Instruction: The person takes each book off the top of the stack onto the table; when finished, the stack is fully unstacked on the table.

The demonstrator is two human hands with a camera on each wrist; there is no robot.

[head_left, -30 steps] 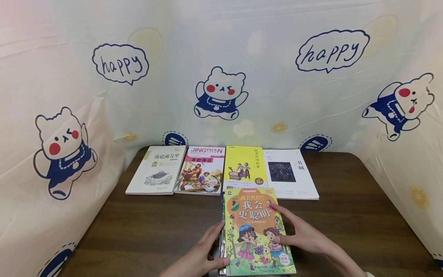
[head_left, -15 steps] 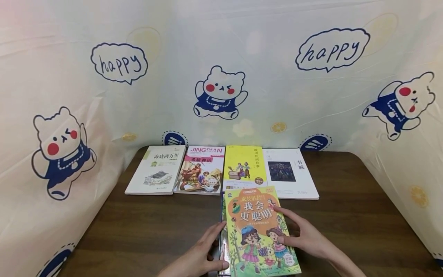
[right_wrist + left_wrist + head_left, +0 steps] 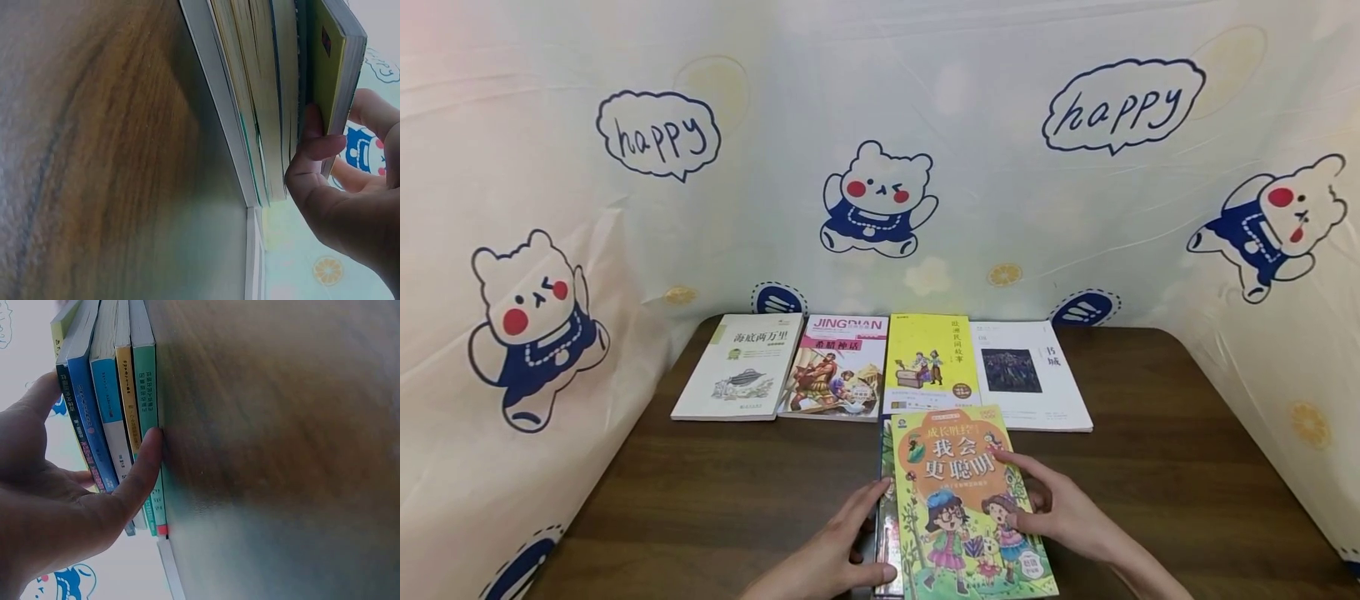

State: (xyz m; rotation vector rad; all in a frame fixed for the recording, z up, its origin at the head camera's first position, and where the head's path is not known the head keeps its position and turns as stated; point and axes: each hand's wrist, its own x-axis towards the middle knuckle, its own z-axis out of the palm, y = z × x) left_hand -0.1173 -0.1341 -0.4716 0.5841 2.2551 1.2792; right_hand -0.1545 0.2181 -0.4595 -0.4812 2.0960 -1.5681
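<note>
A yellow-green children's book [image 3: 958, 542] with two cartoon children and an orange title patch lies on top of a stack of several books [image 3: 109, 394]. My right hand [image 3: 1063, 512] pinches its right edge, thumb on the cover and fingers curled beneath; the right wrist view shows those fingers [image 3: 306, 172] between it and the books below. Shifted to the right, the top book bares a strip of the dark-spined book [image 3: 887, 517] under it. My left hand [image 3: 835, 542] rests against the stack's spines with fingers extended, one fingertip touching the green bottom spine near the table.
Behind the stack, four books lie in a row: a white one [image 3: 737, 367], a pink one [image 3: 835, 367], a yellow one [image 3: 932, 358] and another white one [image 3: 1037, 375]. The brown wooden table [image 3: 722, 492] meets a bear-printed curtain [image 3: 760, 208] at the back and sides.
My right hand and the top children's book have slid a little to the right, baring more of the book beneath. My left hand stays nearly still at the spines.
</note>
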